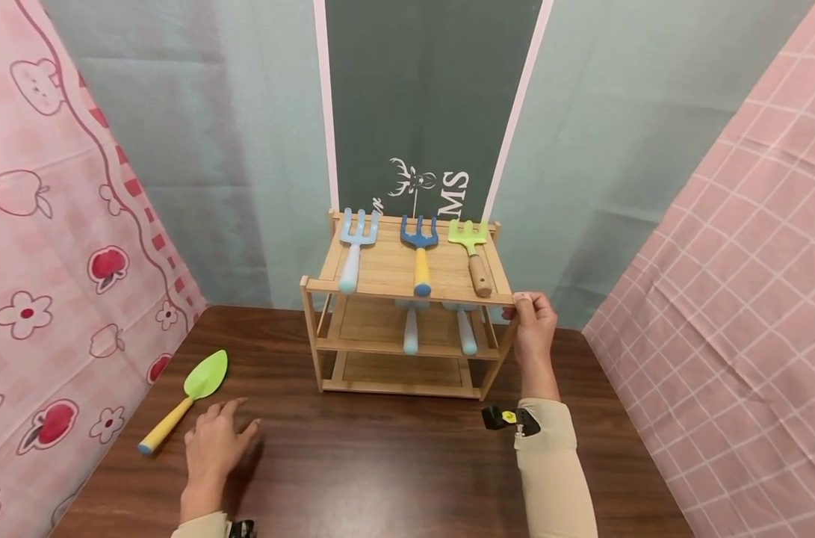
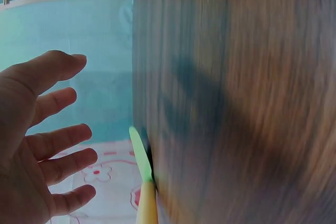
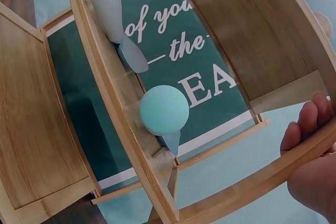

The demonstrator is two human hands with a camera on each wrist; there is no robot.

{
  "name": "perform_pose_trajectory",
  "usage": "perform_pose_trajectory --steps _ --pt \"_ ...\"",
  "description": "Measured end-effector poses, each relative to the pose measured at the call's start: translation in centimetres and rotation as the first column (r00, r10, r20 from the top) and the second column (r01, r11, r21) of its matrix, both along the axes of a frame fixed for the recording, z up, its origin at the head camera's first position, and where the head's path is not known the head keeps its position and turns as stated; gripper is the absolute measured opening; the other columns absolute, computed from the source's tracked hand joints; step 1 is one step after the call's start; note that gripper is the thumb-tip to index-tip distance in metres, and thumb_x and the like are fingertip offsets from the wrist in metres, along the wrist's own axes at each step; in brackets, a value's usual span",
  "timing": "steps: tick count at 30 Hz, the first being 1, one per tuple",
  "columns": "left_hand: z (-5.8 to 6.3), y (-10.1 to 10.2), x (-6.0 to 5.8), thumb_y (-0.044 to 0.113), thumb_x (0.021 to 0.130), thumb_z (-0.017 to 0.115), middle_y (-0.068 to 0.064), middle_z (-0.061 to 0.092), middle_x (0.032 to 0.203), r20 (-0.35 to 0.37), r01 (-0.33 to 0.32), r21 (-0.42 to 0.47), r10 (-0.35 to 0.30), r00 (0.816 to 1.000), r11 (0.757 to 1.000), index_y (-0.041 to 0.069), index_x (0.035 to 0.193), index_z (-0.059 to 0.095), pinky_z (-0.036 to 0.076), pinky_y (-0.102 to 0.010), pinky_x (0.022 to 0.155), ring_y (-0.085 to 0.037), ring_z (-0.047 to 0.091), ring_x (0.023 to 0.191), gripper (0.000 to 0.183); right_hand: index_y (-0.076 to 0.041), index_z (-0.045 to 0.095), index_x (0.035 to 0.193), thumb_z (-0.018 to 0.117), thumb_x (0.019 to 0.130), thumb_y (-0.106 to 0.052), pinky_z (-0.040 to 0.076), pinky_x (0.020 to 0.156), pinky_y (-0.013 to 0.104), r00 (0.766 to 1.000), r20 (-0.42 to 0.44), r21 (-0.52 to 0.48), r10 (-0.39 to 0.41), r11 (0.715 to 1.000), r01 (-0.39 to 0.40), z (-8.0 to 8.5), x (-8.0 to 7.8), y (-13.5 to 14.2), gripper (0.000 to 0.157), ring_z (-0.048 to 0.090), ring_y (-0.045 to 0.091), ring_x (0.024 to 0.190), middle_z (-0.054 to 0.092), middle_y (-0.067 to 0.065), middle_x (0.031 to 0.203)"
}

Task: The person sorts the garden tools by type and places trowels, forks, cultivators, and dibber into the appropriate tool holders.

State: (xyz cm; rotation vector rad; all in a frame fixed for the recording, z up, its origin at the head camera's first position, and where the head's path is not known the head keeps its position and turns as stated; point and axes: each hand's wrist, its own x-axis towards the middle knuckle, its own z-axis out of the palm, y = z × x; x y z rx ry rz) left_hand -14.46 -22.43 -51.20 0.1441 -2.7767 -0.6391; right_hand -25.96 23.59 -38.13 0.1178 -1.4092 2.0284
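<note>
On the left of the table lies a trowel [image 1: 205, 376] with a green blade and yellow handle. My left hand [image 1: 212, 444] hovers beside it, fingers spread and holding nothing; the left wrist view shows the trowel [image 2: 148, 203] apart from the fingers. My right hand [image 1: 533, 329] grips the front right corner of a wooden three-tier rack [image 1: 380, 290], thumb on one side of the post and fingers on the other. On its top shelf lie a light blue hand fork [image 1: 353, 261], a dark blue one with a yellow handle [image 1: 421, 269] and a green one with a wooden handle [image 1: 477, 273].
Two pale blue-handled tools [image 1: 411, 332] lie on the middle shelf, their heads partly hidden by the top shelf. The rack stands on a dark wooden table [image 1: 353, 456]. Patterned pink cloth [image 1: 111, 224] hangs at the left, checked pink cloth [image 1: 730, 246] at the right.
</note>
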Motion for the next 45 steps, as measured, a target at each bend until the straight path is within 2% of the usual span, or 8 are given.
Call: perform_pose_trajectory --steps 12,18,24,27,32,38,42,45 --pt "-0.5 -3.1 1.1 0.026 0.074 0.075 -0.029 0.054 0.107 -0.015 -0.076 0.003 0.076 0.997 0.997 0.001 0.112 0.060 0.034 -0.067 0.066 -0.052 0.049 0.094 0.048 -0.004 0.052 0.073 0.052 0.088 0.004 0.047 0.054 0.025 1.000 0.022 -0.007 0.008 1.000 -0.008 0.1 0.1 -0.1 0.017 0.056 0.013 0.055 0.057 0.004 0.065" --pt "-0.7 -4.3 1.4 0.026 0.077 0.073 -0.032 0.051 0.110 0.012 -0.107 0.018 0.107 0.994 0.994 0.001 0.114 0.058 0.033 -0.064 0.066 -0.054 0.046 0.097 0.047 -0.004 0.052 0.073 0.052 0.088 0.005 0.047 0.054 0.025 1.000 0.021 -0.016 0.007 1.000 -0.007 0.1 0.1 -0.1 0.017 0.055 0.014 0.054 0.056 0.005 0.064" --pt "-1.0 -5.4 1.9 0.024 0.075 0.073 -0.032 0.051 0.111 -0.062 -0.132 0.026 0.134 0.989 0.991 0.002 0.111 0.060 0.034 -0.064 0.065 -0.054 0.046 0.096 0.044 -0.004 0.053 0.073 0.052 0.088 0.005 0.047 0.053 0.024 1.000 0.021 -0.014 0.007 1.000 -0.007 0.1 0.0 -0.1 0.017 0.055 0.014 0.054 0.056 0.005 0.064" --pt "-1.3 -6.0 2.0 0.023 0.076 0.072 -0.032 0.049 0.112 -0.070 -0.157 0.051 0.160 0.985 0.986 0.001 0.112 0.058 0.032 -0.065 0.069 -0.055 0.044 0.096 0.044 -0.004 0.053 0.073 0.052 0.087 0.004 0.047 0.054 0.024 1.000 0.022 -0.013 0.006 1.000 -0.005 0.1 0.0 -0.1 0.017 0.055 0.014 0.054 0.056 0.005 0.064" --pt "-1.9 -6.5 2.2 0.021 0.075 0.072 -0.030 0.046 0.120 -0.078 -0.215 0.148 0.228 0.970 0.965 -0.001 0.115 0.057 0.028 -0.066 0.077 -0.053 0.039 0.106 0.048 -0.005 0.054 0.073 0.052 0.087 0.004 0.047 0.054 0.025 1.000 0.017 -0.011 0.006 1.000 -0.005 0.1 0.0 0.0 0.017 0.055 0.014 0.054 0.056 0.004 0.064" --pt "-2.8 -7.1 2.2 0.015 0.071 0.076 -0.030 0.044 0.127 -0.102 -0.234 0.281 0.272 0.957 0.931 -0.001 0.118 0.057 0.022 -0.066 0.084 -0.052 0.034 0.115 0.053 -0.005 0.053 0.073 0.052 0.087 0.004 0.048 0.054 0.025 1.000 0.014 -0.010 0.007 1.000 -0.006 -0.1 -0.1 0.0 0.018 0.055 0.014 0.054 0.056 0.004 0.064" --pt "-3.0 -7.8 2.0 0.014 0.069 0.079 -0.031 0.037 0.134 -0.072 -0.242 0.349 0.284 0.956 0.905 0.001 0.124 0.053 0.011 -0.066 0.093 -0.051 0.019 0.126 0.063 -0.005 0.053 0.073 0.052 0.088 0.004 0.048 0.054 0.025 1.000 0.010 -0.007 0.013 1.000 -0.013 -0.1 -0.1 0.0 0.017 0.056 0.014 0.054 0.056 0.004 0.065" --pt "-3.2 -8.5 1.9 0.014 0.067 0.081 -0.030 0.033 0.136 -0.057 -0.244 0.388 0.287 0.956 0.889 0.001 0.127 0.051 0.007 -0.065 0.094 -0.049 0.013 0.129 0.069 -0.005 0.053 0.073 0.053 0.088 0.004 0.048 0.054 0.025 1.000 0.010 -0.009 0.015 1.000 -0.015 0.0 -0.1 0.0 0.017 0.056 0.013 0.054 0.056 0.005 0.065"
